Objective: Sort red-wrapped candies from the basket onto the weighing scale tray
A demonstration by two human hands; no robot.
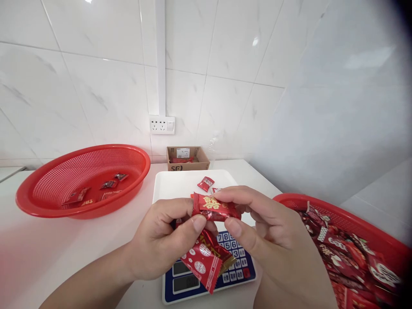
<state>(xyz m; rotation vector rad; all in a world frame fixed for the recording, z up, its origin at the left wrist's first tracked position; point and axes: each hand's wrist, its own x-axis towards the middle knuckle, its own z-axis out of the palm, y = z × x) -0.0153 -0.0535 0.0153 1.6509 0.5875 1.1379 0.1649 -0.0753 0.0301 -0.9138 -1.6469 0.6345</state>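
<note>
Between both hands, above a white scale [161, 182], is a red wrapped candy [215, 207] with gold characters. My left hand [170, 240] pinches its left end between thumb and fingers. In the same hand, lower down, hang more wrapped candies: a red packet with white round prints [202, 262] and a shiny red and gold one [230, 259]. My right hand [267, 223] has its thumb and fingers closed on the candy's right end. Behind the hands, a small red packet [206, 183] lies on the scale's pan. The hands cover part of the scale's keypad [230, 244].
At the left stands a red mesh basket [83, 150] with several packets at its bottom. Another red basket [322, 204], full of red wrapped candies [347, 257], is at the right. A small cardboard box [201, 161] sits against the tiled wall, below a socket [162, 125].
</note>
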